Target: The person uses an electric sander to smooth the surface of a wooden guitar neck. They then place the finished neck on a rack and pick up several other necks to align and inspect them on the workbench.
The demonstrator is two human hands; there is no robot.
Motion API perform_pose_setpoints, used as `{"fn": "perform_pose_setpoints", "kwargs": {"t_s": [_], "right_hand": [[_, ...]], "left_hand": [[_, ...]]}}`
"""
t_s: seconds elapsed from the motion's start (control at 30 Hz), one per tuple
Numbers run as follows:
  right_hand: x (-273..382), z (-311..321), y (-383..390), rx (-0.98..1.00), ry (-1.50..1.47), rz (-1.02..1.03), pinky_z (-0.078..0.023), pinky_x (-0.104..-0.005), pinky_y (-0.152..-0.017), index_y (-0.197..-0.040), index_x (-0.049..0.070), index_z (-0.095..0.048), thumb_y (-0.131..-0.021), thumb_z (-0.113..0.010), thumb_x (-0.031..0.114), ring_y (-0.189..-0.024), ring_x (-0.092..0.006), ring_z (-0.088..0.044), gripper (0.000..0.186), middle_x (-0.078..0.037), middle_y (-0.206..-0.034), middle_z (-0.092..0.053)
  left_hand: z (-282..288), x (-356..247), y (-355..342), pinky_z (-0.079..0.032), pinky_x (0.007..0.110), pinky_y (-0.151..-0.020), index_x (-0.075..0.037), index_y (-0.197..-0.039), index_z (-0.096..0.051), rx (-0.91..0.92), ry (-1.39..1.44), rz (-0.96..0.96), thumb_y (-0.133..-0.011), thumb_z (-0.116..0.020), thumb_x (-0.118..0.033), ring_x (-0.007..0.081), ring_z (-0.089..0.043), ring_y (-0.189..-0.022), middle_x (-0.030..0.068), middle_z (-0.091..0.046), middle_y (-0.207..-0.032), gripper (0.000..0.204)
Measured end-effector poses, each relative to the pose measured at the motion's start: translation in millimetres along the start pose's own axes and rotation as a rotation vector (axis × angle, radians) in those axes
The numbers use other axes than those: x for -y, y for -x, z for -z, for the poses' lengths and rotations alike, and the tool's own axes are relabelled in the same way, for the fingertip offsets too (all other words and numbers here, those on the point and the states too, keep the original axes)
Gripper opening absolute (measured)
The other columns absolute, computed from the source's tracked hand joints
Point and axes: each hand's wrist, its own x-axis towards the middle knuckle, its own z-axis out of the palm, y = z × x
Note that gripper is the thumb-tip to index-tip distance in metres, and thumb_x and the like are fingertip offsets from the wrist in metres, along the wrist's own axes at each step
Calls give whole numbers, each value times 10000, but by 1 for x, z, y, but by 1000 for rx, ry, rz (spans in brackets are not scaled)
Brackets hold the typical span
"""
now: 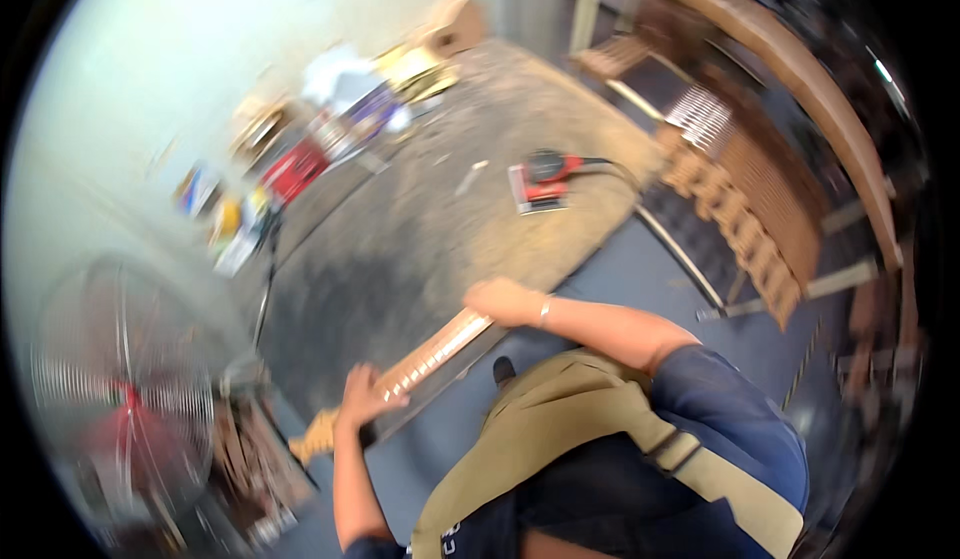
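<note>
The left hand [362, 397] grasped a long wooden piece [435, 355] near one end, its fingers laid across the upper face, while the right hand [506, 302] was closed over the opposite end. The wooden piece extended between the two hands along the near edge of the workbench [420, 224], with a row of light patches on its upper face. A pale, shaped wooden end [315, 438] projected past the left hand, on the side away from the right; owing to blur, it could not be confirmed as part of the same piece. A red-and-black power sander [542, 185] rested on the workbench beyond the right hand, its cord leading rightward. A red box [296, 171] sat among clutter beyond the left hand. A fan [122, 394] stood to the left of the left hand. Brown wooden parts [750, 194] were positioned well to the right of the right hand.
</note>
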Motion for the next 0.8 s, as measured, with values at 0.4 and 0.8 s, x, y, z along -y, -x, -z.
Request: {"fn": "perform_pose_setpoints", "kwargs": {"t_s": [0.4, 0.8], "right_hand": [[-53, 97, 175, -301, 92, -233, -533, -383, -833, -1093, 111, -633, -764, -816, 111, -1124, -242, -611, 376, -38, -1059, -634], [-132, 164, 525, -922, -267, -1036, -483, -481, -1108, -1483, 114, -547, -864, -842, 166, -1347, -424, -550, 687, -182, -1494, -521]], "left_hand": [[-22, -207, -30, -599, 373, -772, 20, -944, -671, 272, 15, -34, -625, -1017, -402, 237, -785, -843, 185, -797, -903, 632], [-91, -529, -219, -585, 422, -898, 63, -1123, -755, 433, -214, -195, -588, -983, -565, 260, -756, -970, 199, -787, -1033, 856]]}}
